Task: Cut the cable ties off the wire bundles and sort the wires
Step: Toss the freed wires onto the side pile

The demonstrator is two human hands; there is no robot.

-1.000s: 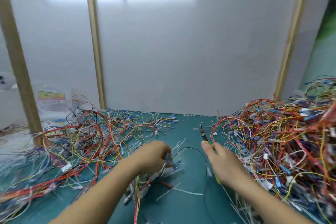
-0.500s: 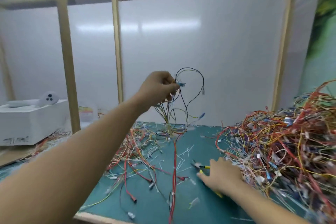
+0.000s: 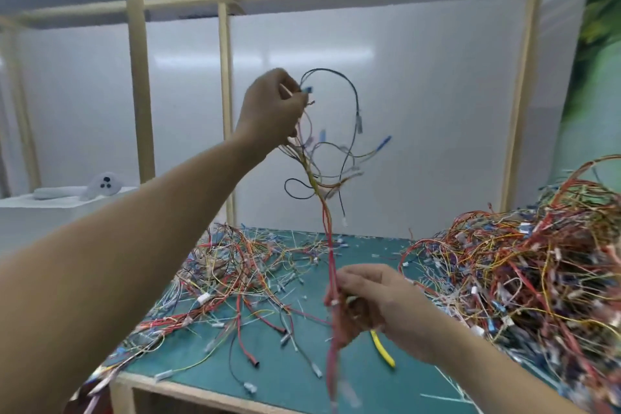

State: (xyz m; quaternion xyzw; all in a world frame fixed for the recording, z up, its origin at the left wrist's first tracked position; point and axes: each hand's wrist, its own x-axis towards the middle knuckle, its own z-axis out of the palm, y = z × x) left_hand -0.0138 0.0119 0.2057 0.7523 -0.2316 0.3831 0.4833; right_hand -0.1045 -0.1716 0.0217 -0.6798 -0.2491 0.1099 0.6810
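Left hand [image 3: 272,107] up high, fingers curled tight round the top of a wire bundle [image 3: 322,178]; right hand [image 3: 373,302] lower down, closed round its red strands.

From the left fist black, yellow and blue-tipped wires loop and dangle above the green mat [image 3: 302,376], while the red ones run straight down through the right hand's fingers. A yellow handle [image 3: 383,349] pokes out just beneath that hand; whether it is gripped or lying on the mat I cannot tell. Loose wires [image 3: 228,265] sprawl on the mat to the left, and a big tangled heap [image 3: 521,279] sits to the right.
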